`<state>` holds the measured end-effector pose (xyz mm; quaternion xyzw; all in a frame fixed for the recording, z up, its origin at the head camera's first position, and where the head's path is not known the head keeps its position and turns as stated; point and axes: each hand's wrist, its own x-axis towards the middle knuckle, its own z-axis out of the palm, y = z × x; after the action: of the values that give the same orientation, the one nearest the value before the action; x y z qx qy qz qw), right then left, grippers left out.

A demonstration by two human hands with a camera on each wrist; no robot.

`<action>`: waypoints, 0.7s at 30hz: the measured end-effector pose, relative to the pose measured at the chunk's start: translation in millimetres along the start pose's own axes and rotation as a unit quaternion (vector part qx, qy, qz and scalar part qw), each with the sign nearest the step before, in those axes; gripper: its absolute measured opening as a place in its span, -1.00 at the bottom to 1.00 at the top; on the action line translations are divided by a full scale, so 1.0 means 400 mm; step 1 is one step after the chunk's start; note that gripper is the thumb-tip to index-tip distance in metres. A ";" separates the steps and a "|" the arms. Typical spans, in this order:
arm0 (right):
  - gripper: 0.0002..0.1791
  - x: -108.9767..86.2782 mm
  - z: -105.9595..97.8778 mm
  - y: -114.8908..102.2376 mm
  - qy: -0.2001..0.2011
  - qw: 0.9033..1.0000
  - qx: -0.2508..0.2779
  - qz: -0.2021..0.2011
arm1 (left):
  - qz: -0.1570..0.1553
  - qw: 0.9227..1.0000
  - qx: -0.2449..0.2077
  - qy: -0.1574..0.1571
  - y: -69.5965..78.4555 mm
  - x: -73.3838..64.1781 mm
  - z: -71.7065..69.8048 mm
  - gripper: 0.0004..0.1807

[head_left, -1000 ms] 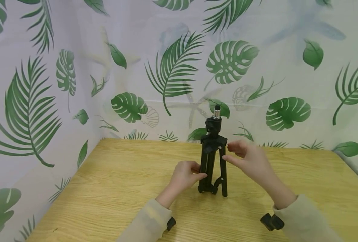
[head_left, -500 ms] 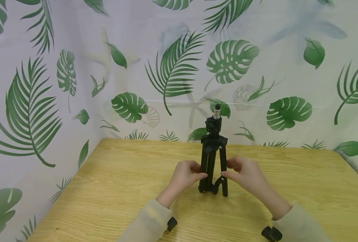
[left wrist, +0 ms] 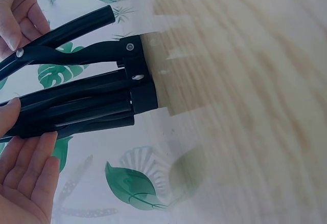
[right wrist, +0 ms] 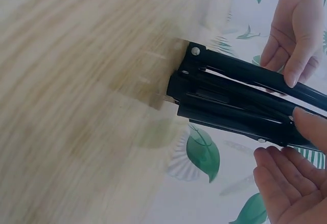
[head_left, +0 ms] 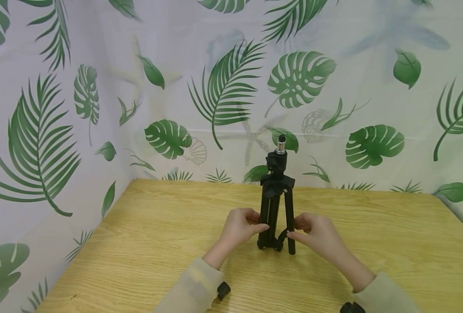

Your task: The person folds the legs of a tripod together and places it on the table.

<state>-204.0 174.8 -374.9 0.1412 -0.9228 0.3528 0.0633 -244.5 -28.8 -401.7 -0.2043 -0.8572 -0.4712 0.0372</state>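
Black tripod (head_left: 273, 191) upright on the wooden counter (head_left: 145, 261), right of centre and towards the back, with both hands low on its legs. Changed most at the right hand (head_left: 318, 232): now lower on the right leg (head_left: 289, 208) than a second ago, down from near its top to just by the brace (left wrist: 97, 52). No clear shift in the left hand (head_left: 241, 226), beside the bundled legs (head_left: 268, 208) as before. Probably means better control of the splayed leg near its lower end, with the bundle steadied from the opposite side. On the left, thumb and fingers (left wrist: 43, 168) clamped on the bundle; on the right, thumb in front and fingers behind, pinching the right leg, hard to tell how tightly.

Visible only from the head: the silver stub (head_left: 281, 147) on top. Clear in the left wrist view but small and dark from above: the curved brace, running from the hub (left wrist: 138, 75) out to the right leg, well apart from the bundle. Shown better from the right wrist: the left thumb (right wrist: 296, 73) laid against a bundled leg, with fingertips mostly hidden behind.
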 end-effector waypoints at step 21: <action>-0.77 0.003 0.024 0.006 0.035 0.999 -0.003 0.007 | -0.011 1.000 -0.026 -0.003 0.000 0.000 0.000 -0.73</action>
<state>-206.1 169.9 -383.2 0.1222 -0.9221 0.3552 0.0934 -244.4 -29.0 -401.6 -0.1976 -0.8469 -0.4931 0.0243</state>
